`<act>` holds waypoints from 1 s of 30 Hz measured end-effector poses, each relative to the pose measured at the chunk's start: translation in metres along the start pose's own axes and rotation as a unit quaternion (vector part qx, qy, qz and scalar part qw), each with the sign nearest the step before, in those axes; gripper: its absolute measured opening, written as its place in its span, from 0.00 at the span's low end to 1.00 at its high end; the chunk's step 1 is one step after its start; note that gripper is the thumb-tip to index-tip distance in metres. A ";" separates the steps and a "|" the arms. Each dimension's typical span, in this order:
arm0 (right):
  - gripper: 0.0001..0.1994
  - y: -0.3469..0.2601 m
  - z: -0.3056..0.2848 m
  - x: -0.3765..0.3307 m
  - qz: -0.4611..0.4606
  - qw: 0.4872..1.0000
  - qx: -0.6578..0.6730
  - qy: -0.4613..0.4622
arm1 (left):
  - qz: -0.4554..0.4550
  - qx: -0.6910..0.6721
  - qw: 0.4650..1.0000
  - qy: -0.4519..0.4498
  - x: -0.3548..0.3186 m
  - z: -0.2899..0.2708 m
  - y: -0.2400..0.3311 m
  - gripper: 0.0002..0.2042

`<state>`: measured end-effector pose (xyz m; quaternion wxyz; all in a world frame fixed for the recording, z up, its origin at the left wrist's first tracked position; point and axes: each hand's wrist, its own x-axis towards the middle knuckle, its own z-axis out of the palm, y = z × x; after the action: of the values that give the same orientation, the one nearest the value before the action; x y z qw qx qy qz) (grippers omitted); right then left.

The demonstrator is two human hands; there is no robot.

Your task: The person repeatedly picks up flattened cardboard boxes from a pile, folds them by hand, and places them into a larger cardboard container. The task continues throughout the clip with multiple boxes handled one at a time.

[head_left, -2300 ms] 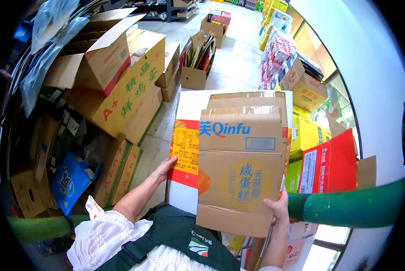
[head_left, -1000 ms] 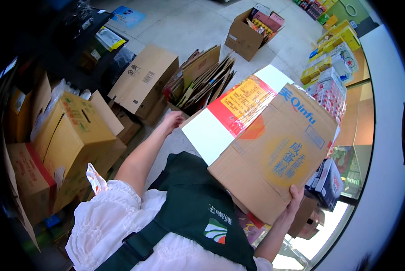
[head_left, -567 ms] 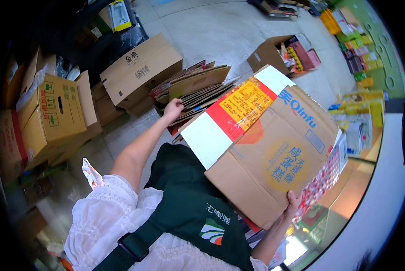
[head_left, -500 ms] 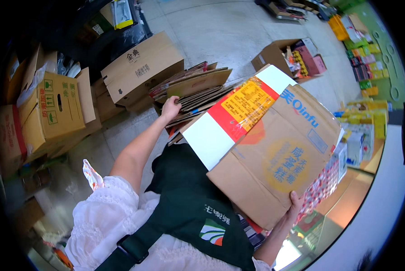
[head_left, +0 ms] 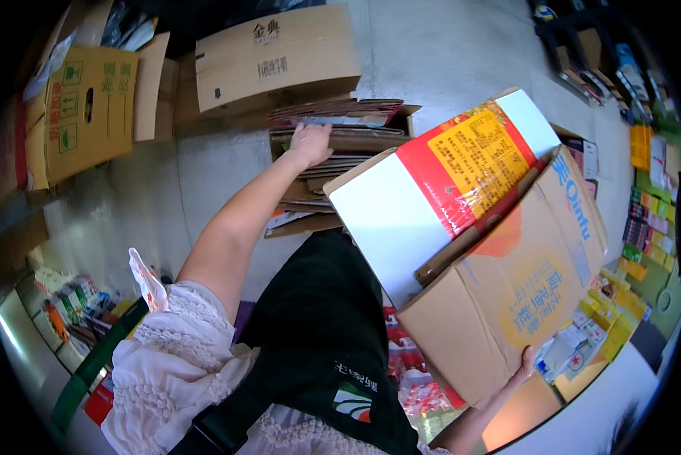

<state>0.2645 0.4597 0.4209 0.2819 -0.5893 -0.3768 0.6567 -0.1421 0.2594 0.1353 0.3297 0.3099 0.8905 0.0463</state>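
My right hand [head_left: 521, 371] grips the lower edge of a flattened brown carton [head_left: 500, 280] with blue print, tilted at my right side. Behind it, with a dark gap between, leans a white, red and yellow carton [head_left: 371, 220]. My left arm stretches forward, and my left hand [head_left: 311, 144] has its fingers curled over the top edges of a stack of flattened cardboard boxes [head_left: 348, 142]. The fingertips are partly hidden among the sheets. These sheets stand on edge, seemingly inside an open box, in front of my dark green apron.
A large brown carton [head_left: 279, 64] stands beyond the stack. At the left is an open yellow-brown carton [head_left: 82, 114] with raised flaps. Yellow packages [head_left: 617, 311] line the right side, near a pale counter edge [head_left: 606, 402]. Grey floor [head_left: 446, 53] shows ahead.
My view has turned, and the left hand now reaches farther into the cardboard stack. The brown carton in my right hand has tipped away from the white-and-red one, opening a gap.
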 end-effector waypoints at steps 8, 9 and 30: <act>0.29 -0.040 0.012 0.041 -0.015 0.989 -0.142 -0.040 | 0.028 -0.064 0.995 -0.070 -0.042 0.061 0.017 0.30; 0.28 -0.052 -0.011 0.063 -0.014 0.980 -0.183 -0.081 | 0.022 -0.070 0.996 -0.046 -0.044 0.075 0.021 0.30; 0.35 -0.030 0.083 0.158 0.415 0.821 -0.284 -0.269 | -0.095 -0.276 0.956 0.017 -0.123 0.101 -0.018 0.25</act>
<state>0.1577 0.5919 0.3587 -0.3102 -0.5435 -0.3274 0.7079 -0.0170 0.1608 0.1197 0.3905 0.1201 0.8737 0.2642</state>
